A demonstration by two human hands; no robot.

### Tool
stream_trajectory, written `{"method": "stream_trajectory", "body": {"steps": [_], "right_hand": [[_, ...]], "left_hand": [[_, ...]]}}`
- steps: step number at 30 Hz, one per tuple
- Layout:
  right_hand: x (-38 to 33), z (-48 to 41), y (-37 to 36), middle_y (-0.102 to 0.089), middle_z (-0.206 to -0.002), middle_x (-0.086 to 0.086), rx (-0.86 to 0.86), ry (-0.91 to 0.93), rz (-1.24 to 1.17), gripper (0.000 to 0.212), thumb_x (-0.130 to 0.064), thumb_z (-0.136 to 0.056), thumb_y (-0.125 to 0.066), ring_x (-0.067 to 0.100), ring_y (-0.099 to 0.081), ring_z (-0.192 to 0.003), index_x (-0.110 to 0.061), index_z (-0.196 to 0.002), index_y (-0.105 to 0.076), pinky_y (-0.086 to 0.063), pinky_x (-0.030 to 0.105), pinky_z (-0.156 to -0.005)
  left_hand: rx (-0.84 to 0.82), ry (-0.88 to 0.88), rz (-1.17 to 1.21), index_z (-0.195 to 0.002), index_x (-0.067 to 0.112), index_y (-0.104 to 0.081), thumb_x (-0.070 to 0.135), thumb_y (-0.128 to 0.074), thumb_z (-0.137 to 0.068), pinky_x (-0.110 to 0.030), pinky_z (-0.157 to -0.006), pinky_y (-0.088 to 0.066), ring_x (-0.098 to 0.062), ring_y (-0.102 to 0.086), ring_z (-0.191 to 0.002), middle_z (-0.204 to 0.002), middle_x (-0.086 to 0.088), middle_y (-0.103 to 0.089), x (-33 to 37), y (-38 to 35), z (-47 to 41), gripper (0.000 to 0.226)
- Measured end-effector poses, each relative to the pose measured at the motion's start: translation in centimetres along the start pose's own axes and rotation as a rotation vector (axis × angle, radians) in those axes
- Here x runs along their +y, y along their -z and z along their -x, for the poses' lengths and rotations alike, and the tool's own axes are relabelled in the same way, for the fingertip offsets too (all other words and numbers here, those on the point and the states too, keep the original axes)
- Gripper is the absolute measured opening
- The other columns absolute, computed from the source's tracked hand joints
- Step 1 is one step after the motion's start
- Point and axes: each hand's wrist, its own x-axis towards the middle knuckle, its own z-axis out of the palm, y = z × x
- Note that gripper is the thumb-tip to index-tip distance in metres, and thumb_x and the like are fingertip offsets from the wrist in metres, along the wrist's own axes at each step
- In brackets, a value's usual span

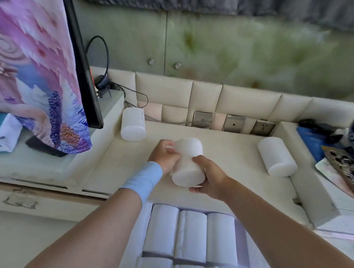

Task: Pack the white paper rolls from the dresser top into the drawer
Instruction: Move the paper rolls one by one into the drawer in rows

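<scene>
Both hands clasp one white paper roll (187,163) above the dresser top (223,160).
Left hand (164,154) fingers curl on its upper side; right hand (207,178) wraps its lower end, near the open drawer (241,241).

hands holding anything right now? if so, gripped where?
Yes: one white paper roll, held above the dresser top. The left hand grips its upper left side; the right hand wraps its lower right side, near the bottom end.
</scene>
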Motion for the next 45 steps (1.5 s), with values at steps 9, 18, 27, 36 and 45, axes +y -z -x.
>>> {"method": "stream_trajectory", "body": {"steps": [9, 18, 27, 36, 45], "right_hand": [[3.4, 10.2, 6.0, -0.073, -0.121, 0.010, -0.047, 0.018, -0.081, 0.055, -0.040, -0.082, -0.062, 0.031, -0.067, -0.113, -0.015, -0.131, -0.063, -0.051, 0.046, -0.098], [9.5, 17.0, 13.0, -0.075, -0.117, 0.000, 0.186, 0.012, 0.182, 0.082, -0.048, -0.060, -0.092, 0.023, -0.073, -0.107, -0.029, -0.130, -0.055, -0.061, 0.047, -0.088], [13.6, 19.3, 17.0, -0.078, -0.103, 0.004, 0.072, -0.143, 0.671, 0.063, -0.016, -0.051, -0.092, 0.026, -0.072, -0.102, -0.021, -0.112, -0.074, -0.060, 0.045, -0.091], [17.0, 17.3, 17.3, -0.061, -0.126, 0.004, 0.182, -0.437, 0.850, 0.083, -0.033, -0.067, -0.092, 0.026, -0.061, -0.112, -0.014, -0.134, -0.047, -0.057, 0.038, -0.084], [16.1, 15.8, 15.5, -0.070, -0.115, 0.017, 0.314, -0.526, 0.760, 0.055, -0.046, -0.090, -0.064, 0.036, -0.072, -0.099, -0.004, -0.125, -0.059, -0.063, 0.043, -0.081]], "left_hand": [[-0.334, 0.092, 0.133, -0.149, 0.047, -0.019, 0.031, -0.072, -0.084, -0.031, -0.067, -0.059, -0.022, -0.070, -0.097, -0.128, 0.001, -0.063, 0.2, -4.8, 9.7, 0.085], [-0.592, 0.020, -0.104, -0.134, 0.038, -0.042, 0.027, -0.069, -0.088, -0.038, -0.070, -0.063, -0.019, -0.070, -0.082, -0.100, -0.004, -0.065, -1.1, -12.2, 16.0, 0.055], [-0.767, -0.195, -0.869, -0.153, 0.034, -0.025, 0.039, -0.061, -0.092, -0.029, -0.100, -0.041, -0.020, -0.048, -0.132, -0.150, 0.005, -0.045, -5.2, -17.3, 17.5, 0.072], [-0.882, -0.353, -1.301, -0.150, 0.035, -0.030, 0.046, -0.053, -0.093, -0.045, -0.104, -0.036, -0.029, -0.029, -0.141, -0.148, -0.006, -0.042, -7.4, -19.7, 17.3, 0.063], [-0.909, -0.435, -1.317, -0.153, 0.042, -0.023, 0.044, -0.056, -0.093, -0.043, -0.107, -0.036, -0.027, -0.035, -0.140, -0.154, -0.003, -0.036, -7.9, -20.5, 16.5, 0.068]]}}
